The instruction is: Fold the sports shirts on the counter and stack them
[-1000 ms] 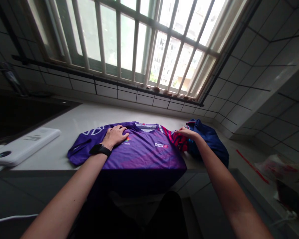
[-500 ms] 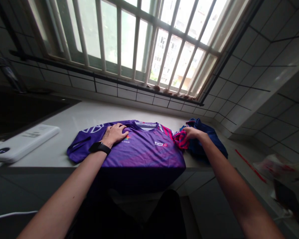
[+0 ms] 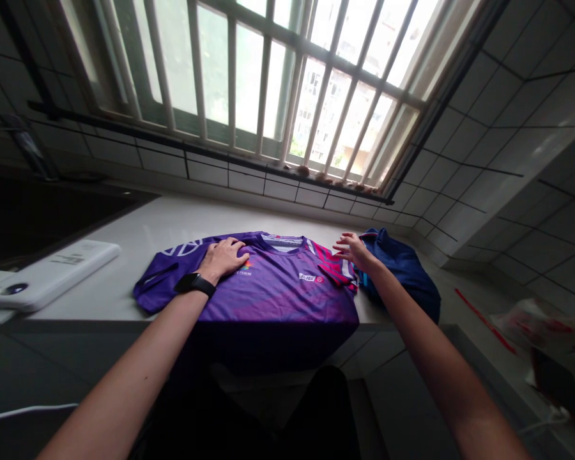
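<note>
A purple sports jersey (image 3: 278, 294) lies front side up on the white counter, its lower part hanging over the front edge. Flat on the chest, near the shoulder on the left, rests my left hand (image 3: 224, 257), fingers stretched out; a black watch (image 3: 194, 283) is on that wrist. My right hand (image 3: 357, 250) is over the pink-and-white striped sleeve (image 3: 333, 263), its fingers apart and nothing gripped in them. Whether its fingertips touch the cloth, I cannot tell. Beside that hand, to the right, sits a bunched dark blue garment (image 3: 402, 271).
A white power bank (image 3: 71, 271) with a cable lies on the counter (image 3: 110, 306) at left, near a dark sink area. A red strip (image 3: 483, 319) and a plastic bag (image 3: 531, 322) are at right. Behind stands a barred window (image 3: 263, 83).
My right hand has let go of the bunched striped sleeve and opened. The sleeve now lies more spread beside the jersey's shoulder. My left hand stays on the chest.
</note>
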The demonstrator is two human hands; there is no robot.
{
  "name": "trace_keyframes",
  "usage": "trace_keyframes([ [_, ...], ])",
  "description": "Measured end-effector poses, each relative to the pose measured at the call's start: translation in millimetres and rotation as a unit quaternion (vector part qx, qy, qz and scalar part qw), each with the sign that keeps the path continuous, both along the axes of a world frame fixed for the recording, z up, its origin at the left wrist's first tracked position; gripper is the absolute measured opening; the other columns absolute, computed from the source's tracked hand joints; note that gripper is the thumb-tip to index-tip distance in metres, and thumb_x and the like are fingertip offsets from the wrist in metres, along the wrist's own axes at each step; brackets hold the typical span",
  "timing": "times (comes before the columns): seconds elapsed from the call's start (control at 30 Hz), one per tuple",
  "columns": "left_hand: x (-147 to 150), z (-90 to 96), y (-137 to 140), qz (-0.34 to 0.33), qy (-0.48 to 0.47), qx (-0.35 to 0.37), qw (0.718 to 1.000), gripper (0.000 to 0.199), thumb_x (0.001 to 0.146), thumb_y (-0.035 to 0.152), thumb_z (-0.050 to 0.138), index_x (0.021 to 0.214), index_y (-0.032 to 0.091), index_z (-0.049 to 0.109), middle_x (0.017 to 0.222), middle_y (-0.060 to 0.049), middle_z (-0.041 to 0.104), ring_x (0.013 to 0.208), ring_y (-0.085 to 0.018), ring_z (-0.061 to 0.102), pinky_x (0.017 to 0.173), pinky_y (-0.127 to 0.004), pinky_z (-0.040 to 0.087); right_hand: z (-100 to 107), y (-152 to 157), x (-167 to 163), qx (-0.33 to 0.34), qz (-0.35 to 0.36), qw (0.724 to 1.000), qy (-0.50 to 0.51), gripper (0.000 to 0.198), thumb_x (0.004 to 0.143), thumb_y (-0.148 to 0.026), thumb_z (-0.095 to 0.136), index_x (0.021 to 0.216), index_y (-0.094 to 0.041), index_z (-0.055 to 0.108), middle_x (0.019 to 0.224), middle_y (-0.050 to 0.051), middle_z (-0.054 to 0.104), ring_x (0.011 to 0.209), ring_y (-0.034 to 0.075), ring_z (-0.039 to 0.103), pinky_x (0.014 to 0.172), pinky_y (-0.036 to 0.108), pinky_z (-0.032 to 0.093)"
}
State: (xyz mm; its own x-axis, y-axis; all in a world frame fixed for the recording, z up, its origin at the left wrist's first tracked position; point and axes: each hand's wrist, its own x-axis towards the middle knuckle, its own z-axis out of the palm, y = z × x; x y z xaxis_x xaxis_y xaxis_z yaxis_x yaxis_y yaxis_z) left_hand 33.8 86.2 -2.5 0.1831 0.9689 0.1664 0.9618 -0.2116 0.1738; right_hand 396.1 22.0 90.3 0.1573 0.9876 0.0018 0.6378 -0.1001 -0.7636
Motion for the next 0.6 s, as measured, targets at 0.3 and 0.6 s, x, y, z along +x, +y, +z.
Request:
trace_keyframes([
  [0.3, 0, -3.1, 2, -0.001, -0.002, 0.009, 1.000, 0.055, 0.098, 0.049, 0.042, 0.140, 0.024, 0.066, 0.151, -0.013, 0.059, 0.134, -0.032, 0.057, 0.113, -0.045, 0.040, -26, -3, 5, -0.111, 0.172, 0.924, -0.323, 0.019, 0.081, -0.027, 0.080, 0.096, -0.019, 0.071, 0.092, 0.005, 0.075, 0.089, 0.022, 0.070, 0.077, 0.025, 0.051],
  [0.6, 0, -0.1, 0, -0.001, 0.001, 0.000, 1.000, 0.056, 0.098, 0.048, 0.041, 0.142, 0.023, 0.064, 0.152, -0.014, 0.057, 0.137, -0.032, 0.055, 0.114, -0.046, 0.040, -5, 10, 11, 0.109, -0.150, 0.960, -0.210, 0.032, 0.096, -0.020, 0.045, 0.124, -0.019, 0.061, 0.105, 0.015, 0.075, 0.100, 0.029, 0.071, 0.086, 0.034, 0.052],
])
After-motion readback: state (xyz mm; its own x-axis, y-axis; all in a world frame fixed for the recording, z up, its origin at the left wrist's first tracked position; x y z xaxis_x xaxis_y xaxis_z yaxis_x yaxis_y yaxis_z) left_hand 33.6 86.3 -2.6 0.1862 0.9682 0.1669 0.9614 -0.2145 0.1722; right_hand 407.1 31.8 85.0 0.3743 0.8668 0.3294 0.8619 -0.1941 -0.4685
